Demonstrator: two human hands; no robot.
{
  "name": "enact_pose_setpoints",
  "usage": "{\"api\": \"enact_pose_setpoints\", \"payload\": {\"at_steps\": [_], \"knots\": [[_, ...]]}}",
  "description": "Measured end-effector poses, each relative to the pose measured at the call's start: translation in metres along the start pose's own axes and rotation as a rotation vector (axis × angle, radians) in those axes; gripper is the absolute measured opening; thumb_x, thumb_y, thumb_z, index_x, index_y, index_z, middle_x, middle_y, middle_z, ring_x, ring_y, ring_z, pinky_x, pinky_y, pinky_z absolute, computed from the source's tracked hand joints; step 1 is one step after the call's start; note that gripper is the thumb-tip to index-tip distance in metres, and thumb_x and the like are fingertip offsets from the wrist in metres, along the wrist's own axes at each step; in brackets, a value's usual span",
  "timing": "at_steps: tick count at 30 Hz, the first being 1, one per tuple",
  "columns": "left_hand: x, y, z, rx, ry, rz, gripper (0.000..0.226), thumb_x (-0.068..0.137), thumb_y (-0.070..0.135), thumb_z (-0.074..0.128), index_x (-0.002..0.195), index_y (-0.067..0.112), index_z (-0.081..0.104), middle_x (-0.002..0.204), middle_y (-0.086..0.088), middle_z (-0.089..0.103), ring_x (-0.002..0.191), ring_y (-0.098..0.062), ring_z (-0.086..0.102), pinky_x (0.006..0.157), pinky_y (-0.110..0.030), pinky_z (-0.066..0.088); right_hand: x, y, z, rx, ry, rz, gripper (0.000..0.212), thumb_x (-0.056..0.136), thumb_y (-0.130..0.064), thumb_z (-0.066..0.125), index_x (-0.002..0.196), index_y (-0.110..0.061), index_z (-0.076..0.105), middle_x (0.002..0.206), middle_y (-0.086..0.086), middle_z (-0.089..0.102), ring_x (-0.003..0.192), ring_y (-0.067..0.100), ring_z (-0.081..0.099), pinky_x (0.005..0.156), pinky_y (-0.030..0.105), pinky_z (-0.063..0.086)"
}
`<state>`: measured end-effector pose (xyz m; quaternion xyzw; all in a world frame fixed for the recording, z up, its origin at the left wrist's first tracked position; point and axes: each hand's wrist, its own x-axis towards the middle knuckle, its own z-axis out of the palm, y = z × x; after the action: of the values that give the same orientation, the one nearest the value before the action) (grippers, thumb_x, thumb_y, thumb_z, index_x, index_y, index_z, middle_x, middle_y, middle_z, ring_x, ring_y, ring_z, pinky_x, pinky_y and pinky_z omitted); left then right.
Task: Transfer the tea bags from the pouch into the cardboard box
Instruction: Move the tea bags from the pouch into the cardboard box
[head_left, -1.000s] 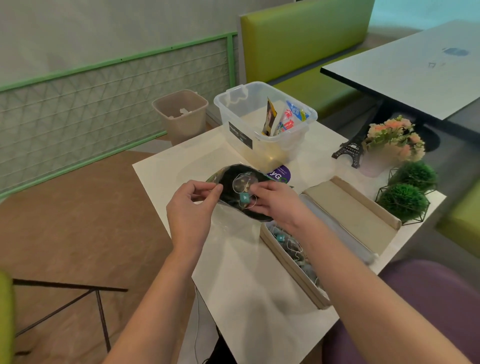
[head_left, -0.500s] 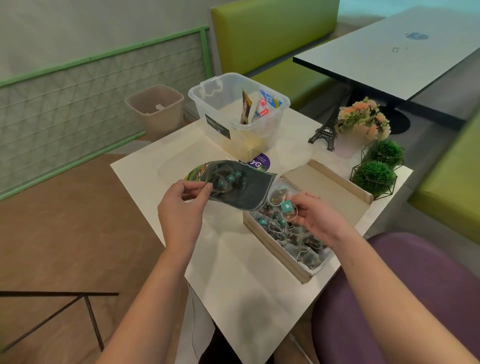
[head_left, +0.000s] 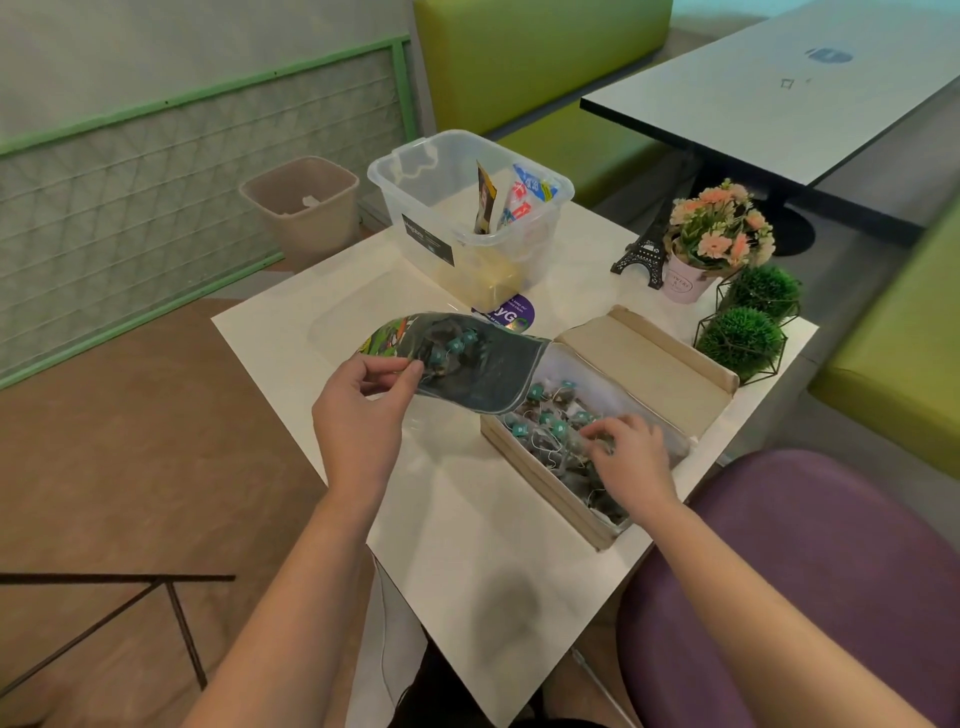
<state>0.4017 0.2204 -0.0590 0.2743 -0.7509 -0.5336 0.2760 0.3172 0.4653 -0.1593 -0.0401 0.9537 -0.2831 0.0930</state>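
Observation:
My left hand (head_left: 358, 415) pinches the near left edge of the dark see-through pouch (head_left: 483, 369) and holds it tilted above the table, its open right end over the cardboard box (head_left: 540, 467). Several tea bags with teal tags still show inside the pouch. The open box lies on the table's right side with its lid (head_left: 649, 358) folded back, and it holds several tea bags (head_left: 550, 421). My right hand (head_left: 628, 457) is down inside the box, fingers curled, pinching a tea bag on the pile.
A clear plastic bin (head_left: 467, 218) with sachets stands at the back of the white table (head_left: 467, 519). An Eiffel Tower figurine (head_left: 644, 249), a flower pot (head_left: 711, 244) and two green balls (head_left: 743, 338) sit at the right edge. A purple seat (head_left: 805, 571) is near right.
My right hand carried a tea bag from the pouch's mouth across to the box and lowered it onto the pile. My left hand kept hold of the pouch.

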Motion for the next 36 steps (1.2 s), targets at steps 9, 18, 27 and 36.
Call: {"api": "enact_pose_setpoints", "payload": {"at_steps": [9,18,27,36], "knots": [[0.006,-0.001,-0.006,0.006,0.007,0.002,0.008,0.084,0.026,0.08,0.082,0.028,0.072,0.071,0.013,0.067,0.067,0.006,0.058,0.064,-0.009,0.043,0.007,-0.001,0.005,-0.266,-0.27,-0.053,0.019,0.093,-0.023,0.061,0.093,-0.037,0.074,0.114,-0.009,0.069,0.109,0.019,0.058,0.089,0.038,0.053],[0.015,0.0,-0.012,-0.007,0.039,0.0,0.008,0.084,0.027,0.08,0.082,0.026,0.072,0.071,0.013,0.067,0.065,0.004,0.058,0.063,-0.01,0.043,0.015,-0.015,-0.004,-0.368,-0.229,-0.089,0.028,0.098,-0.035,0.048,0.095,-0.029,0.075,0.105,-0.004,0.069,0.099,0.021,0.058,0.089,0.038,0.047],[0.027,0.002,-0.017,-0.021,0.062,-0.005,0.006,0.085,0.028,0.079,0.086,0.024,0.074,0.075,0.01,0.07,0.066,0.002,0.058,0.065,-0.016,0.046,-0.008,-0.122,-0.058,0.468,0.068,-0.199,0.01,0.093,-0.023,0.061,0.087,-0.021,0.069,0.08,-0.002,0.066,0.07,0.01,0.056,0.067,0.029,0.051],[0.033,0.007,-0.021,-0.023,0.047,0.011,0.005,0.085,0.024,0.079,0.085,0.023,0.074,0.079,0.009,0.072,0.073,0.002,0.063,0.07,-0.015,0.05,0.013,-0.196,-0.032,0.135,-0.227,-0.397,0.027,0.1,-0.02,0.051,0.116,-0.015,0.071,0.117,0.0,0.07,0.106,0.015,0.062,0.093,0.021,0.043]]}}
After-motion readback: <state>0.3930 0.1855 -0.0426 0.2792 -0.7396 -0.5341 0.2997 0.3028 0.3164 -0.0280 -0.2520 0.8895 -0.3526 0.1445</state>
